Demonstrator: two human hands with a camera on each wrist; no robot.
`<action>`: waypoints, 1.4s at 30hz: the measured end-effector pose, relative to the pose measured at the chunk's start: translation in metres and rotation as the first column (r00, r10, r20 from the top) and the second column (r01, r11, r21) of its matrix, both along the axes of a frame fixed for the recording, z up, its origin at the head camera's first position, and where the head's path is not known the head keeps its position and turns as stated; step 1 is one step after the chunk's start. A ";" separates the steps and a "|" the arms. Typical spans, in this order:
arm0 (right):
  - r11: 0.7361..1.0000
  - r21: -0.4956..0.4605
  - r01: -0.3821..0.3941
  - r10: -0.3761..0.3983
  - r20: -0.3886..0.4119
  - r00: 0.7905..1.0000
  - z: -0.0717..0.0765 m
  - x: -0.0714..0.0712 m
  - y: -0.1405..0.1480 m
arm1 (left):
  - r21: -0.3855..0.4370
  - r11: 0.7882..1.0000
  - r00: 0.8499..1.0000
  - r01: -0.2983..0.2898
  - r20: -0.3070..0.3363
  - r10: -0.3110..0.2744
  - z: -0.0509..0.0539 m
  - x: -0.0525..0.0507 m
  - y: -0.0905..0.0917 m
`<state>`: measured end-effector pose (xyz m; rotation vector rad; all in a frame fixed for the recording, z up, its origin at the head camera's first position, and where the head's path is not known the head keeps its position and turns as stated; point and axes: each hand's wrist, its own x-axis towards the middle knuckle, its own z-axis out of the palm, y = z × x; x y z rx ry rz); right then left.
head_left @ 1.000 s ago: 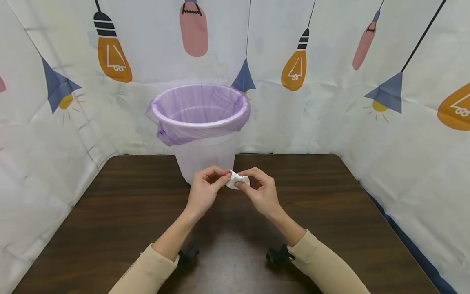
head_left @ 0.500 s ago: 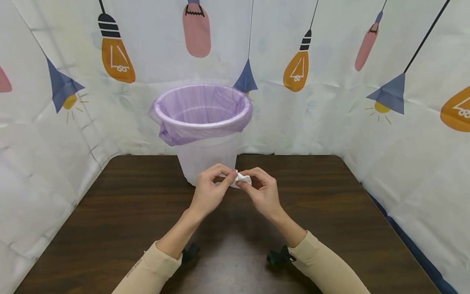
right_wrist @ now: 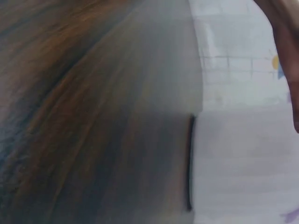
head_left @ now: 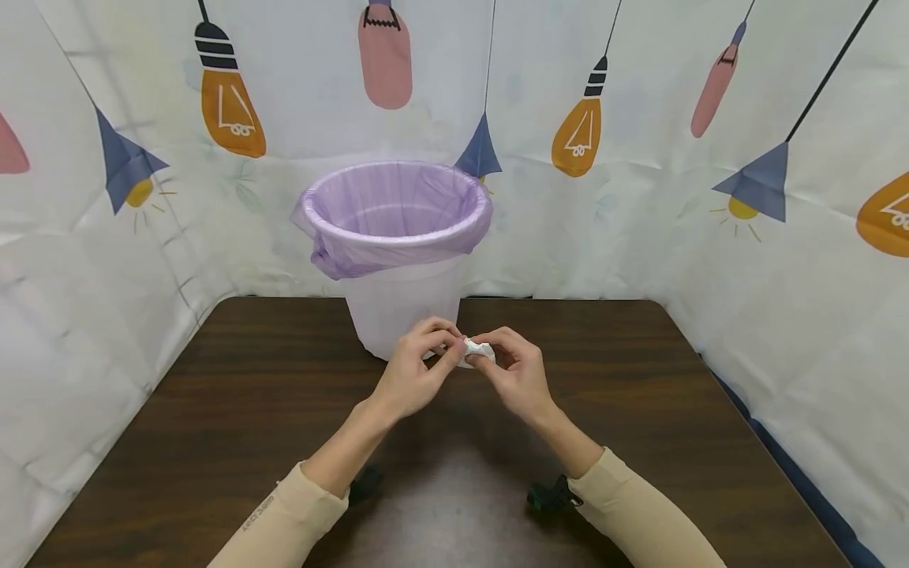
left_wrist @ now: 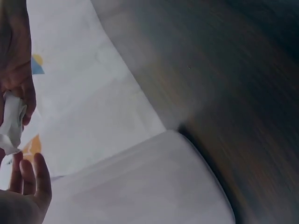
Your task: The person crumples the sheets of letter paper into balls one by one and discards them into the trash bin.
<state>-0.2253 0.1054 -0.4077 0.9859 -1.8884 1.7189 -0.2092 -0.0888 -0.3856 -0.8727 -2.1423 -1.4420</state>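
Observation:
A small crumpled white tissue [head_left: 480,350] is held between both hands, just in front of the bin and above the table. My left hand [head_left: 415,371] pinches its left end between thumb and fingertips. From the other side, my right hand [head_left: 521,380] pinches it with thumb and forefinger. In the left wrist view the tissue [left_wrist: 14,122] hangs from one hand, and the left hand's fingers [left_wrist: 43,179] reach up close below it. Only the edge of the right hand [right_wrist: 288,56] enters the right wrist view, where the tissue is out of sight.
Behind the hands stands a white bin [head_left: 405,304] lined with a purple bag [head_left: 401,251], at the far side of the dark wooden table [head_left: 604,379]. A white curtain [head_left: 639,229] printed with lamps surrounds the table. Dark straps [head_left: 554,497] sit at the wrists.
Both hands have shifted slightly right with the tissue, and its visible part looks more bunched. The left fingers have moved over its left end. The view itself has turned a little.

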 end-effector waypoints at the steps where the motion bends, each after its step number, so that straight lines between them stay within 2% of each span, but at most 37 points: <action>1: 1.000 0.008 0.002 -0.002 0.000 1.000 0.001 0.000 0.000 | -0.015 1.000 1.000 -0.004 -0.021 0.004 0.000 0.001 0.000; 3: 0.999 0.034 0.007 -0.007 -0.002 1.000 0.005 0.002 0.001 | -0.032 0.999 0.999 -0.015 -0.047 0.013 0.001 0.003 -0.001; 6: 0.997 0.076 -0.026 0.026 -0.009 1.000 0.013 0.008 0.000 | -0.023 0.999 0.998 -0.040 -0.046 0.039 0.002 0.006 -0.001; 10: 0.989 0.106 -0.102 0.103 -0.005 0.995 0.023 0.018 0.000 | 0.065 0.993 0.995 -0.097 -0.006 0.098 -0.001 0.010 0.000; 13: 0.988 0.093 -0.126 0.127 -0.006 0.992 0.025 0.020 -0.001 | 0.149 0.981 0.992 -0.122 0.001 0.123 -0.003 0.010 0.001; 16: 0.989 0.078 -0.126 0.127 -0.016 0.992 0.024 0.020 -0.002 | 0.188 0.974 0.991 -0.129 -0.021 0.136 -0.005 0.009 0.002; 20: 0.993 0.064 -0.099 0.101 -0.020 0.995 0.025 0.019 -0.003 | 0.164 0.977 0.989 -0.137 -0.036 0.144 -0.004 0.009 0.001; 24: 0.996 0.059 -0.061 0.061 0.007 0.998 0.027 0.014 -0.001 | 0.125 0.981 0.987 -0.148 -0.039 0.154 0.006 0.009 -0.006; 27: 0.998 0.050 -0.038 0.035 0.062 0.997 0.025 0.006 0.005 | 0.121 0.978 0.980 -0.172 -0.079 0.182 0.017 0.008 -0.016; 29: 0.999 0.049 -0.022 0.017 0.099 0.995 0.022 -0.002 0.011 | 0.127 0.972 0.969 -0.199 -0.124 0.215 0.026 0.007 -0.025; 31: 0.999 0.044 -0.012 0.007 0.127 0.992 0.019 -0.010 0.016 | 0.139 0.959 0.949 -0.248 -0.163 0.269 0.037 0.005 -0.034; 33: 0.999 0.042 -0.009 0.002 0.145 0.989 0.019 -0.017 0.022 | 0.161 0.938 0.927 -0.307 -0.170 0.333 0.048 0.003 -0.044; 35: 0.999 0.038 -0.011 0.005 0.157 0.988 0.022 -0.021 0.026 | 0.190 0.914 0.913 -0.359 -0.132 0.386 0.060 0.001 -0.055; 38: 0.999 0.041 -0.012 0.005 0.165 0.986 0.027 -0.026 0.031 | 0.226 0.877 0.900 -0.423 -0.009 0.436 0.075 -0.002 -0.071; 42: 0.998 0.063 0.004 -0.014 0.150 0.989 0.035 -0.029 0.036 | 0.271 0.844 0.886 -0.463 0.165 0.434 0.093 -0.005 -0.089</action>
